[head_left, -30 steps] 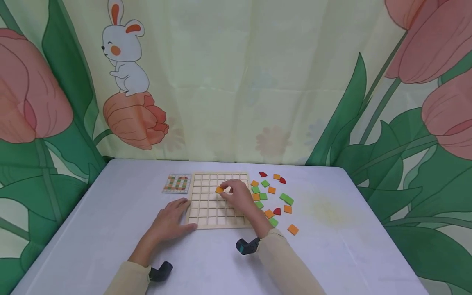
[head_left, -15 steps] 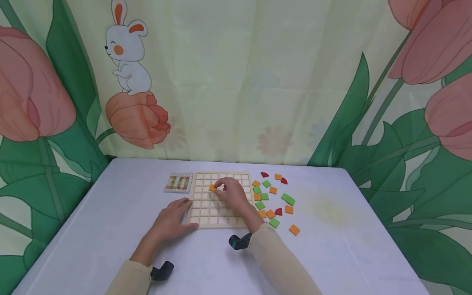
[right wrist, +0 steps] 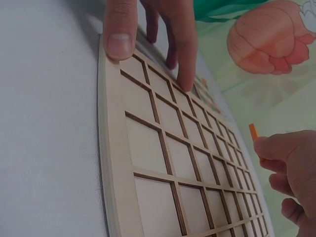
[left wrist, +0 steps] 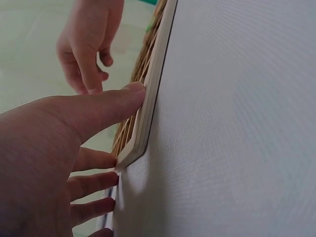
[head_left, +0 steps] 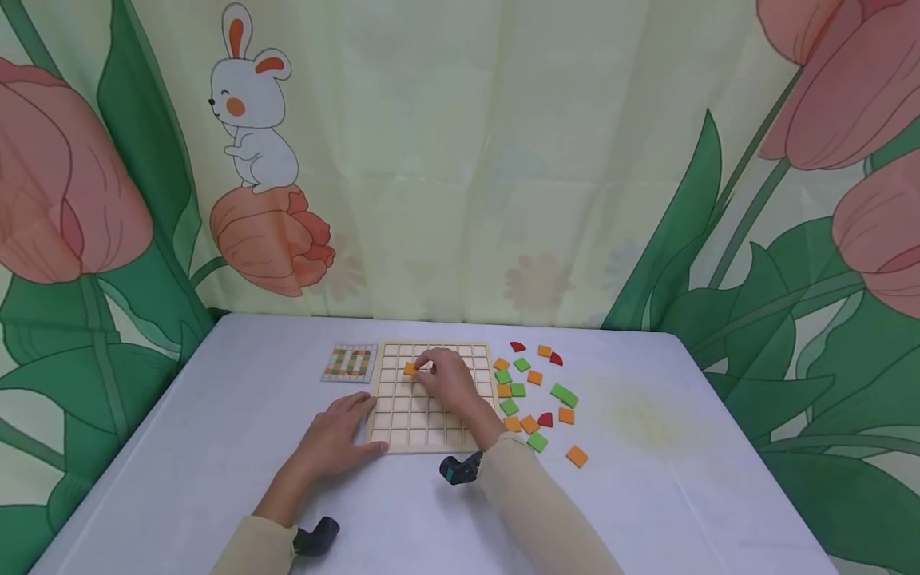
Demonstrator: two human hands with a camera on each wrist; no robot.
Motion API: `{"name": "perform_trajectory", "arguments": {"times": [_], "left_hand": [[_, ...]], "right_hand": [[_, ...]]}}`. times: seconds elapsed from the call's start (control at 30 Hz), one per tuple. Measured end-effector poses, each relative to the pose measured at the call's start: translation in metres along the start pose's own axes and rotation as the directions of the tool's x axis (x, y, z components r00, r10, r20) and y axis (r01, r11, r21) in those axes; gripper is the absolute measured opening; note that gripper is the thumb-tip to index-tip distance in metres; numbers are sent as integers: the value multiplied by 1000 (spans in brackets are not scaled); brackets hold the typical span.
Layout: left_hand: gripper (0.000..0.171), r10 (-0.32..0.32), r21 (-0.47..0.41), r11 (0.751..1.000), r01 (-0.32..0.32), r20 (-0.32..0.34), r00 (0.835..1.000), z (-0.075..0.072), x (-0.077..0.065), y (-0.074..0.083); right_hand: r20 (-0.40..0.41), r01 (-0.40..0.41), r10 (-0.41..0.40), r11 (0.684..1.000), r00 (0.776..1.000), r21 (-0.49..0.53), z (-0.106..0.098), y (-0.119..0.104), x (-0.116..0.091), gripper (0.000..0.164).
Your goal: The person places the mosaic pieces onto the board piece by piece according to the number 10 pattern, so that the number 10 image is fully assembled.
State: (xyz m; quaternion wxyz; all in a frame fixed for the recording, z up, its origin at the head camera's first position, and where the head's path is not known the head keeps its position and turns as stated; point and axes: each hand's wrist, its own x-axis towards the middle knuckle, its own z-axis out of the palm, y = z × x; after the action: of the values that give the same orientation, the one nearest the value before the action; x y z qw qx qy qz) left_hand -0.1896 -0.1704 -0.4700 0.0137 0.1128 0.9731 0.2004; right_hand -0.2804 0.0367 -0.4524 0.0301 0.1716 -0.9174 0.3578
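Note:
Over the upper left part of the wooden grid board (head_left: 418, 437), my right hand (head_left: 446, 382) pinches an orange square tile (head_left: 409, 369) between thumb and fingertips. From the right wrist view, the thin tile (right wrist: 253, 131) appears tilted, held above the grid; whether it touches the board is unclear. My left hand (head_left: 334, 438) rests against the board's near left corner. In the left wrist view its thumb (left wrist: 111, 109) lies on the front rim and its other fingers touch the left side, fairly straight. The board's visible cells hold no tiles; some are hidden behind the right hand.
A small pattern card (head_left: 350, 363) lies left of the board. On the right are scattered loose pieces: orange squares (head_left: 576, 456), green squares (head_left: 537, 442), red quarter-rounds (head_left: 545, 419) and green pieces (head_left: 565, 394). A printed curtain (head_left: 431, 176) hangs behind the white table (head_left: 668, 495).
My right hand has moved left across the board, carrying the orange tile toward the left columns. The left hand stays at the corner. The head view has shifted slightly.

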Motion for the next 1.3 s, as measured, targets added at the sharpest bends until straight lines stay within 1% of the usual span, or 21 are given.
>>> {"name": "perform_trajectory", "arguments": {"times": [0.33,0.53,0.67,0.83,0.97,1.13,1.3], "left_hand": [[80,-30,1,1000,30,0,1000,0,-1,0],[80,-32,9,999,32,-5,999,0,-1,-2],[81,-37,4,999,37,0,999,0,-1,-1],[81,-46,-4,999,46,6,999,2,-1,0],[80,-39,-12,999,39,-1,999,3,-1,0],[80,-24,-14,1000,24,-8,1000,3,0,0],[80,-33,-15,999,33,1,999,3,0,1]], "right_hand": [[31,4,-3,1000,1000,-10,5,-4,10,11],[35,27,-26,1000,999,-5,10,-5,15,11],[47,17,-17,1000,999,0,12,-5,18,12],[61,2,-1,1000,998,-20,16,-6,22,11],[59,5,-3,1000,998,-21,20,-5,24,11],[54,9,-6,999,999,-50,25,-2,29,8],[60,24,-19,997,998,-79,28,1,35,8]]}}
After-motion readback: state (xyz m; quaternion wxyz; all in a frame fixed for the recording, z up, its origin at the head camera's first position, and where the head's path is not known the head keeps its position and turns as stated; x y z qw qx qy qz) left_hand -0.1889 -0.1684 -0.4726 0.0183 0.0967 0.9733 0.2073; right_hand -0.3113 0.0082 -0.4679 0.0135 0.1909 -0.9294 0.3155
